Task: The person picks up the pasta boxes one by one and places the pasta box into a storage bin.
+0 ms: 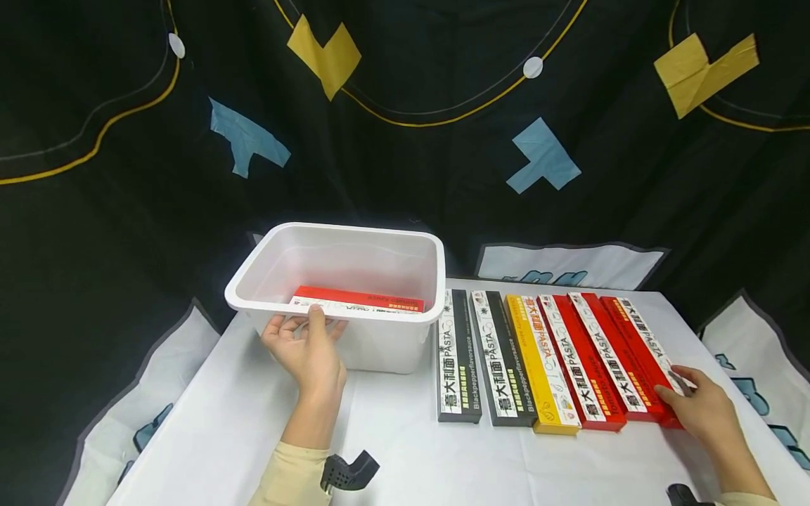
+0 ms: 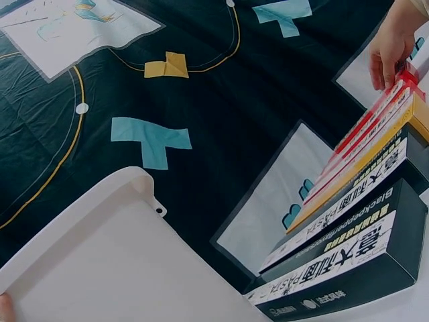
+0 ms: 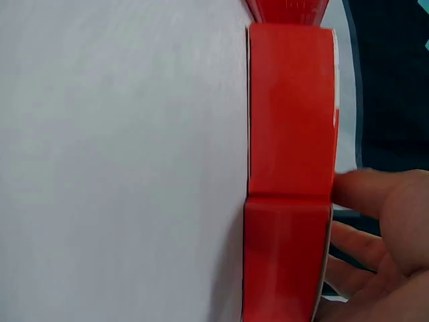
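Since its rim (image 1: pixel 380 318) seems a handy hold, my left hand (image 1: pixel 308 353) pinches the white bin (image 1: pixel 382 349) at eleven o'clock, while my right hand (image 1: pixel 706 405) grips the outermost red box (image 1: pixel 638 340) at two o'clock, seemingly narrow enough to span

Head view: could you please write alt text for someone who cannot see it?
A person's left hand grips the rim of a white bin with a red box inside; the right hand holds the rightmost of three red pasta boxes. A yellow box and two black boxes lie nearer the bin.
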Available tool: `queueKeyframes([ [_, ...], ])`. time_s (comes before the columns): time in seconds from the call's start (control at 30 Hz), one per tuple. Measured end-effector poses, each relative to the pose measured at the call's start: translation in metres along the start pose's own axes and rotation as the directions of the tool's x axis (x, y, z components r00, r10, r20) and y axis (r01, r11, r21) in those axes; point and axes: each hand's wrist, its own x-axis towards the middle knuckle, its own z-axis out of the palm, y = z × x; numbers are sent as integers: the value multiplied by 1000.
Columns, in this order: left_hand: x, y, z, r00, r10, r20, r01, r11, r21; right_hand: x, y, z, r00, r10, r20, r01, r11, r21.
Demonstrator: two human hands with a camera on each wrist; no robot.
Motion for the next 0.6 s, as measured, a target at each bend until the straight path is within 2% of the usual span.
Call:
queueKeyframes([
  [0.17, 0, 1, 2, 1000, -6, -2, 6, 1000, -6, -1, 9, -3, 999, 31, 11, -30, 997, -72],
  [0.3, 0, 1, 3, 1000, -8, 0, 8, 1000, 3, 3, 8, -6, 1000, -15, 17, 17, 990, -140],
  [0.43, -1, 1, 1, 1000, -10, -6, 10, 1000, 14, 8, 7, -9, 994, -72, 86, 89, 973, -214],
  [0.6, 0, 0, 0, 1000, -10, -22, 10, 1000, -11, 12, 11, -9, 986, -87, 144, 117, 969, -216],
])
